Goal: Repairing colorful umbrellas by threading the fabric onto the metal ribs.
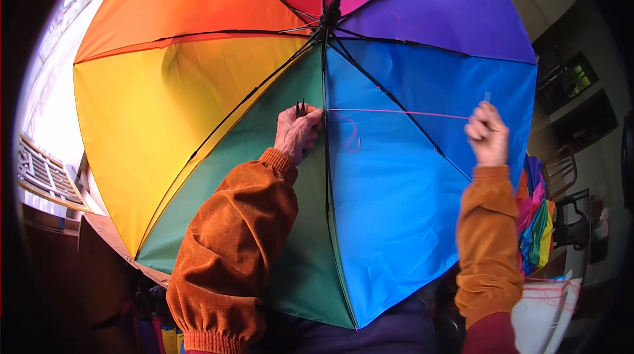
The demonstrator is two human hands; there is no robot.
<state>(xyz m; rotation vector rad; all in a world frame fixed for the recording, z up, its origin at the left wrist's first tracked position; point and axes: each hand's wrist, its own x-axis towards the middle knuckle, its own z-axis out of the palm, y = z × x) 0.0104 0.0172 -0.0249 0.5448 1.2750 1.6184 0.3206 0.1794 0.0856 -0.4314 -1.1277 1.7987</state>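
An open rainbow umbrella (198,109) fills the view, seen from its underside, panels running orange and yellow on the left through green to blue, purple and magenta on the right. Black ribs (389,96) fan out from the hub near the top centre.

Left arm first: it rises from the lower edge in a rust-orange corduroy sleeve (231,255), elbow bent, forearm angled up and to the right, wrist cocked against the canopy. The left hand (297,131) sits right on the central rib where the green panel meets the blue one, its back toward the camera, fingers curled closed around the rib and a small dark pointed tool (300,108) whose two tips stick up above the knuckles.

From that hand a pink thread (396,113) runs taut and nearly level across the blue panel, with a loose loop of it hanging just beside the rib.

Now the right arm: forearm almost vertical in the same orange sleeve, wrist straight. The right hand (487,133) is raised in front of the blue panel's right part, fingers pinched shut on the far end of the thread, held well apart from the left.

Further right, folded rainbow umbrellas (536,222) hang in a bunch near a dark chair (573,222).
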